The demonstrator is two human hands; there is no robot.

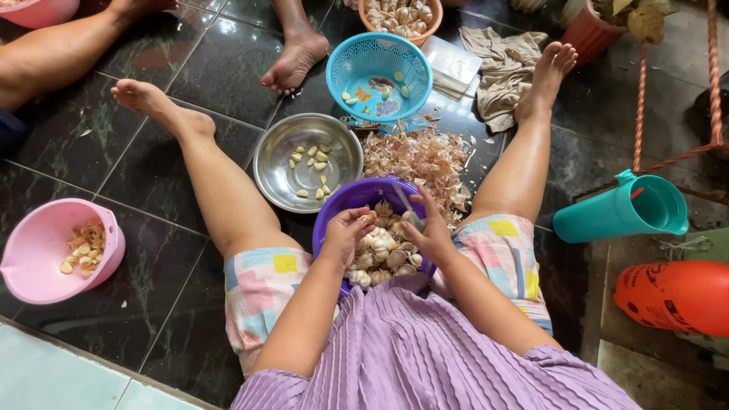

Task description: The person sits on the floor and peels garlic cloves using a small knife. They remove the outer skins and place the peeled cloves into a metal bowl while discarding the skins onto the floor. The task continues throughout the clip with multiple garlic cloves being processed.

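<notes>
Purple plastic is what you have between your knees: a purple bowl (340, 209) full of unpeeled garlic (383, 250), resting on the dark tiled floor (152, 296). Your left hand (345, 234) is over the left side of the bowl, and its fingers are pinched together on one clove. Your right hand (431, 231) is at the right side, closed around a small knife (408, 203) whose blade points up and away from you. The two hands are close, almost touching, just above the garlic.

I judge that you are in the middle of peeling one clove: the skin is being taken off with the blade, and the clove has not yet left your fingers. The next move, I think, asks for a short, careful pull of the blade away from your left thumb, and then a small reach forward.

Just beyond the purple bowl stands a steel bowl (273, 163) with a few peeled cloves in it. To its right lies a heap of dry garlic skins (418, 159). Farther away is a blue basket (357, 57) with a few cloves too. At the far left is a pink bowl (34, 250) with some cloves, well apart from you. Other people's feet rest on the floor at the far side.
</notes>
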